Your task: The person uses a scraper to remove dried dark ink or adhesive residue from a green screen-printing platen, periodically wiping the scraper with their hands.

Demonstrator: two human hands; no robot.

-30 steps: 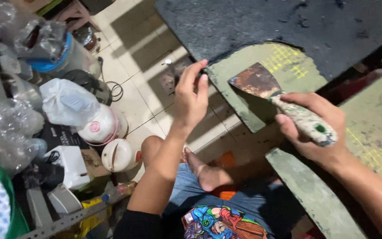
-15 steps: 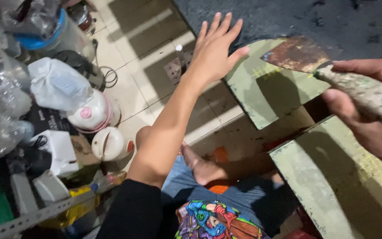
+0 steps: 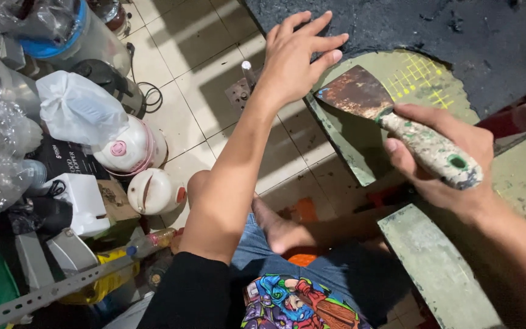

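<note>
Pale floor tiles [image 3: 208,67] were seen below; the left hand [image 3: 293,58] was spread flat on a dark-coated green panel [image 3: 409,79], while a rusty scraper [image 3: 397,119] was gripped by the right hand [image 3: 452,164].

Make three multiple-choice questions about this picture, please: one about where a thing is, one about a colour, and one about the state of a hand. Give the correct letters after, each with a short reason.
1. Where does the left hand rest?
A. on the dark coating at the edge of the green panel
B. on the white plastic bag
C. on the person's foot

2. What colour is the blade of the scraper?
A. shiny silver
B. rusty brown
C. bright blue

3. What is the state of the right hand?
A. open and empty
B. closed around the scraper's handle
C. pressed flat on the tiled floor

Answers:
1. A, the spread fingers lie on the dark coating just above the green panel.
2. B, the blade is brown with rust.
3. B, the fingers wrap the paint-speckled handle.
</note>
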